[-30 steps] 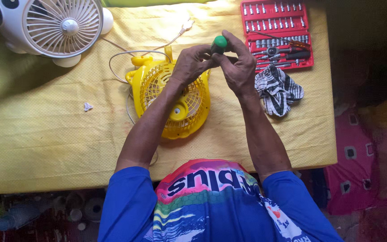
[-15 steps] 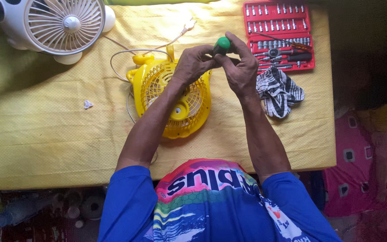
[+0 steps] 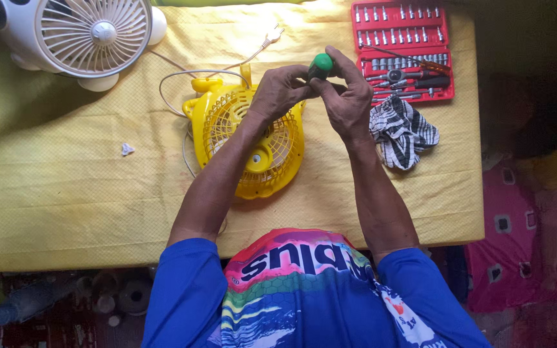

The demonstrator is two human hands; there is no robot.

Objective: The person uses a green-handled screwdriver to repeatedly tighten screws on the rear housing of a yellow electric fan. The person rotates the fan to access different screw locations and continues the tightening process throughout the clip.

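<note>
Hands, left (image 3: 282,90) and right (image 3: 346,96), grip a round green-capped tool handle (image 3: 321,64) above the ribbed yellow plastic fan (image 3: 253,138).

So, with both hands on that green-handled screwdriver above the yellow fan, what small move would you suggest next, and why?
Probably bring the green-handled screwdriver down to the yellow fan. The left hand and right hand hold it raised off the grille, so its tip, hidden behind the fingers, touches nothing yet.
</note>
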